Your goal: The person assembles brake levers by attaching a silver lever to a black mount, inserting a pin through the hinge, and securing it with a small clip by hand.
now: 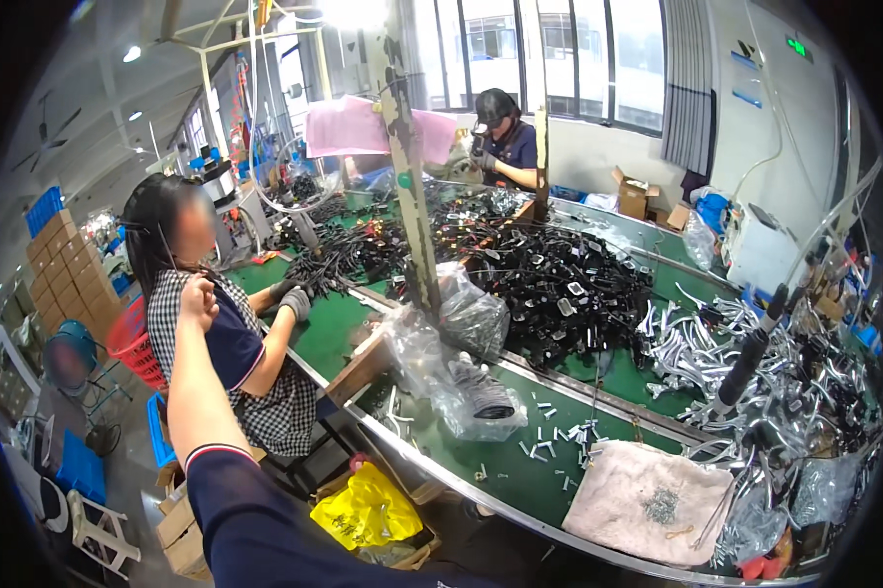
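Observation:
My left arm reaches up and to the left, with my left hand point(198, 302) raised in a closed fist. No object shows in it. It overlaps the view of a co-worker in a checked apron point(280, 416), and I cannot tell whether it touches them. My right hand is out of view. In front of me, the green workbench point(432, 456) carries small silver pins point(549, 439) and a pinkish cloth point(608, 490) with a heap of tiny metal parts point(661, 505). A grey knitted glove point(481, 390) lies on clear plastic bags.
Black parts point(559, 284) and silver levers point(794, 382) are piled across the bench. A black hand tool point(745, 367) hangs at the right. A peeling post point(409, 167) rises mid-bench. Below are a yellow bag point(368, 510) and a white stool point(103, 534). Another person point(510, 142) works opposite.

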Tool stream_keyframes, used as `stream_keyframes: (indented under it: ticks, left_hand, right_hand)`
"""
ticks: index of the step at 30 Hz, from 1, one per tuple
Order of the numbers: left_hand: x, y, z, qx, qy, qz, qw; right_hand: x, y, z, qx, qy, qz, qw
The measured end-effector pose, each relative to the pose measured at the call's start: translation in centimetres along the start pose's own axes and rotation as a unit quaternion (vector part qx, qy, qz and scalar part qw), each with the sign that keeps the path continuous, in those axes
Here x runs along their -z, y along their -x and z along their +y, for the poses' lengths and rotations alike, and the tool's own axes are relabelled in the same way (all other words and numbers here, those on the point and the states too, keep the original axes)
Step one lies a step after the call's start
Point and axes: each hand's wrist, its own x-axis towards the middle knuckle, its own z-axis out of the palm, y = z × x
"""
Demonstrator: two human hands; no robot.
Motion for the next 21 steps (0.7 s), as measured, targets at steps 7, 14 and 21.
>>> stream_keyframes:
  ticks: [7,14,21]
  left_hand:
    - [-4.4,-1.8,-2.0,-0.146,-0.122,0.074,0.979]
    - [-12.0,0.5,-3.0,-0.273,-0.166,-0.051,0.946]
    - [-40.3,13.9,-6.0,-0.455,-0.307,-0.349,0.76]
  right_hand:
    - [-4.6,-2.4,-1.0,-0.025,0.009,-0.046,0.999]
    - [-12.6,-6.5,-1.1,-0.043,0.012,-0.142,0.989]
    - [-18.6,-9.6,-0.6,-0.063,0.011,-0.19,0.98]
